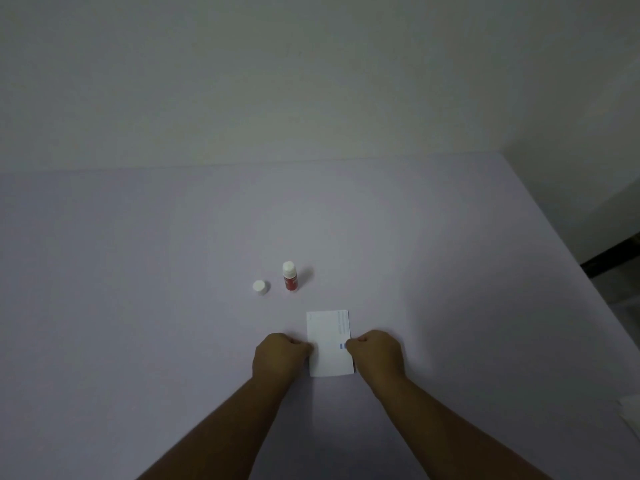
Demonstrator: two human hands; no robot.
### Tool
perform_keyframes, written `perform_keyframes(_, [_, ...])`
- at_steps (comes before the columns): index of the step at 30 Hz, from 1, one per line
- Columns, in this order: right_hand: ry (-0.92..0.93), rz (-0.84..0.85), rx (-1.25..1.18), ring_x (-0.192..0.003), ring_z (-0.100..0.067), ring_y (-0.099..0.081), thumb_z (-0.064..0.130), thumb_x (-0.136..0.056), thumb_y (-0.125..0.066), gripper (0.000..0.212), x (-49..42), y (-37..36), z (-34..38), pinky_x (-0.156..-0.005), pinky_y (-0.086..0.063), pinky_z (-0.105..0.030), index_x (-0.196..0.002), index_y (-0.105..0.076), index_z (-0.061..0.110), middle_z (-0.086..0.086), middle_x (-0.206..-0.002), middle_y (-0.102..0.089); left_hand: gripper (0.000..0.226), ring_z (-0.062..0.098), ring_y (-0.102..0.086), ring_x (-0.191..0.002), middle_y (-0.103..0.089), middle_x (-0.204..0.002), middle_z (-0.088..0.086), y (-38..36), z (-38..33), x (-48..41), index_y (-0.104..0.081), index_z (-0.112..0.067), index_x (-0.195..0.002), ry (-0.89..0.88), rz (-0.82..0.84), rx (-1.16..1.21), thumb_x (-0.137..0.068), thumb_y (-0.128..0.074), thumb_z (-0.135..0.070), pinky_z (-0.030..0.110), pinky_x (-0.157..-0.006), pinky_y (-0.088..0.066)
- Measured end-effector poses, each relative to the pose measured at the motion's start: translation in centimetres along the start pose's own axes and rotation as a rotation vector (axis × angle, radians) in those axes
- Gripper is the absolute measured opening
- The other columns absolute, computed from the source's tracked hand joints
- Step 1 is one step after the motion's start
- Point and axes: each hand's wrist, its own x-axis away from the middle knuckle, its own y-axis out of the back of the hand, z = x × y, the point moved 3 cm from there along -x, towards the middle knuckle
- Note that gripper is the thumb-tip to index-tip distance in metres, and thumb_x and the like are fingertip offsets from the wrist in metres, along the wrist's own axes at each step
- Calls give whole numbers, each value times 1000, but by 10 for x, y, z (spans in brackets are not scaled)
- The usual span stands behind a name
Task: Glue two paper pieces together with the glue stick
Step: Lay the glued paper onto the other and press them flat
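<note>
A white paper piece [329,342] with faint blue print along its right side lies flat on the pale table [138,271]. A second piece seems to lie under it, only a sliver showing at the right edge. My left hand [278,356] pinches the paper's left edge with curled fingers. Its right edge is pinched by my right hand [377,355]. The red glue stick [290,276] stands upright and uncapped beyond the paper, to the left. Its white cap [260,287] sits on the table just left of it.
A plain wall rises behind the table's far edge. The table's right edge runs diagonally at the right, with a dark floor strip [609,252] beyond it. Something white [632,410] shows at the right border.
</note>
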Motion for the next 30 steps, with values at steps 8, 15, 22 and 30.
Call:
perform_keyframes(8, [-42,9,0,-62,-23,-52,29,-74,-66,31,-2,-3,-2,-49,-34,-24,-53,-52,13,-6,-57,-54,24,13,-55,-61,-59,-61,0,0,-3,0,-63,-13,-64,-2,-5,-41,-80,-68,-30,22,-50,-37])
perform_keyframes(15, [52,-53,-45,-78,-27,-61,17,-71,-65,12,3,-1,5,-63,-48,-33,-78,-54,18,-10,-91,-62,23,16,-57,-75,-69,-86,6,-1,-4,1,-71,-10,-86,-47,-29,-114,-79,-67,-32,25,-68,-41])
perform_keyframes(22, [347,-47,148,-99,-18,-55,16,-85,-50,40,4,-5,3,-82,-51,-36,-120,-58,32,3,-114,-55,54,26,-42,-126,-43,-145,2,-6,-13,3,-46,-19,-136,-669,-131,-412,-83,-53,-11,31,-103,-36])
perform_keyframes(30, [423,-89,335,-114,-21,-40,21,-92,-44,39,2,-9,0,-83,-48,-35,-128,-50,34,6,-123,-54,69,18,17,-145,16,-156,-9,-12,13,-14,6,-24,-150,-828,81,-771,-94,-24,-52,34,-118,3])
